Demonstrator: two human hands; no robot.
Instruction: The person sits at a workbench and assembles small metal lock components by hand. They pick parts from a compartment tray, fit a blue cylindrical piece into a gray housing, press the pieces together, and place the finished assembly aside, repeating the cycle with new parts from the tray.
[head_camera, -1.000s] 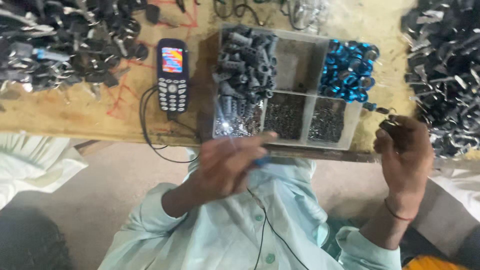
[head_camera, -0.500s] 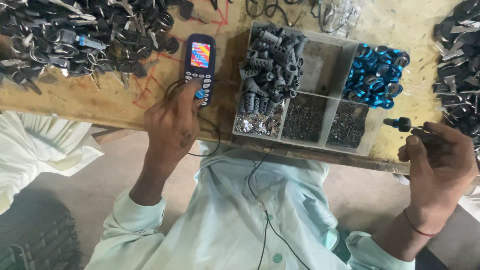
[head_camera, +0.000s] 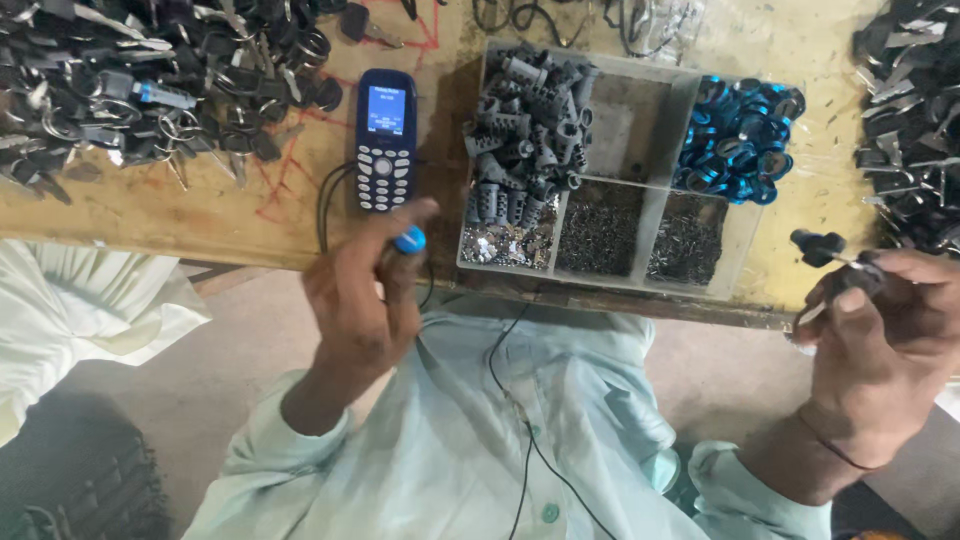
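My left hand (head_camera: 360, 300) hovers just below a dark blue keypad phone (head_camera: 385, 140) that lies on the wooden bench with its screen lit. It is closed around a small tool with a blue tip (head_camera: 408, 240). My right hand (head_camera: 880, 335) is off the bench's front edge at the right. Its fingers pinch a small black-headed metal part (head_camera: 822, 248). Between my hands stands a clear compartment tray (head_camera: 655, 175) with grey sleeves (head_camera: 525, 120), blue rings (head_camera: 735, 140) and small dark bits.
Heaps of black and metal key parts lie at the bench's far left (head_camera: 130, 80) and right edge (head_camera: 915, 120). A black cable (head_camera: 325, 215) runs from the phone down over my pale shirt. White cloth (head_camera: 80, 310) lies at the left.
My left hand moved from in front of the tray leftward to the phone and has now drawn back slightly below it. My right hand stays at the right, still holding the black part.
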